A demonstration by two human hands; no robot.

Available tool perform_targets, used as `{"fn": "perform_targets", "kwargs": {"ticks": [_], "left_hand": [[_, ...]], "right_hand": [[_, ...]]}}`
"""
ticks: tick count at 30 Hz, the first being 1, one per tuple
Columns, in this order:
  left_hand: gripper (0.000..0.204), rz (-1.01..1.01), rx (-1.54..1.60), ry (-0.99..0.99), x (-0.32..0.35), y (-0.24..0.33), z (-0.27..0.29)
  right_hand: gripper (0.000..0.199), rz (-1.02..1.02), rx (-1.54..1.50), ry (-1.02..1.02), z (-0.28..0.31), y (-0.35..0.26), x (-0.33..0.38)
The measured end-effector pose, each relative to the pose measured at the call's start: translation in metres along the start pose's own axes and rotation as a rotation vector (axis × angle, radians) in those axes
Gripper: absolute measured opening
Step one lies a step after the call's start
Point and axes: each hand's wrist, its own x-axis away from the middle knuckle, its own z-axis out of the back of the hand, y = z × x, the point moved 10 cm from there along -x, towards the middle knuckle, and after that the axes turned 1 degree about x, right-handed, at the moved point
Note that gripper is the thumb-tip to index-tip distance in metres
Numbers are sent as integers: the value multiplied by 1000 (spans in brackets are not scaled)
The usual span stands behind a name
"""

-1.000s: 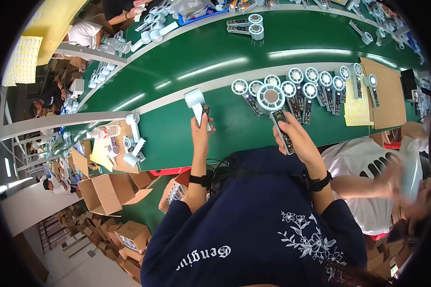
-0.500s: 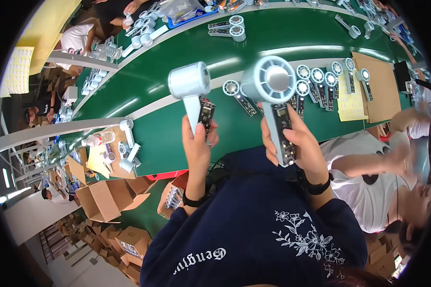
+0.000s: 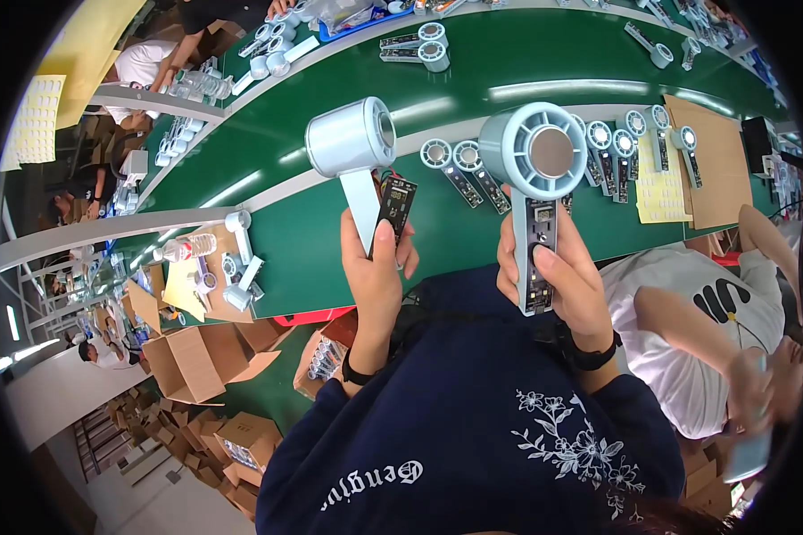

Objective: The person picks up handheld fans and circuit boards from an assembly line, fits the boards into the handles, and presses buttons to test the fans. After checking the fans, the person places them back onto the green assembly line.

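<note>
My left hand [image 3: 375, 272] is closed around the handle of a pale blue fan shell [image 3: 352, 143] — the round housing sits up top, tilted so its open end faces right — and the same hand pins a small dark circuit board [image 3: 394, 203] against that handle. My right hand [image 3: 558, 276] grips the handle of a second fan body [image 3: 535, 160], its round grille facing me, with my thumb lying over the open slot in the handle where components show. Both pieces are raised above the green conveyor belt [image 3: 509, 71], well apart from each other. Behind them a row of unfinished fans [image 3: 629, 143] lies on the belt — beside sheets of cardboard [image 3: 714, 160]. A neighbouring worker in a white shirt [image 3: 687, 321] sits at my right.
</note>
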Motion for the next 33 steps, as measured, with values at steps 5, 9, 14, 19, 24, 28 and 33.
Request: {"fn": "perform_targets", "kwargs": {"ticks": [5, 9, 14, 19, 24, 28, 33], "left_hand": [[28, 30, 24, -2, 7, 4, -5], [29, 13, 13, 10, 13, 8, -10], [31, -22, 3, 14, 16, 13, -15], [31, 4, 54, -26, 20, 13, -16], [29, 49, -16, -55, 16, 3, -21], [25, 102, 41, -4, 16, 2, -20], [29, 84, -33, 21, 11, 6, -23]], "right_hand": [[63, -41, 79, 99, 3, 9, 3], [62, -30, 81, 116, 3, 11, 2], [59, -33, 67, 108, 4, 16, 0], [53, -45, 106, 41, -2, 19, 6], [50, -52, 39, 30, 1, 20, 0], [50, -19, 135, 25, 5, 12, 4], [51, -34, 169, -27, -1, 11, 0]]}}
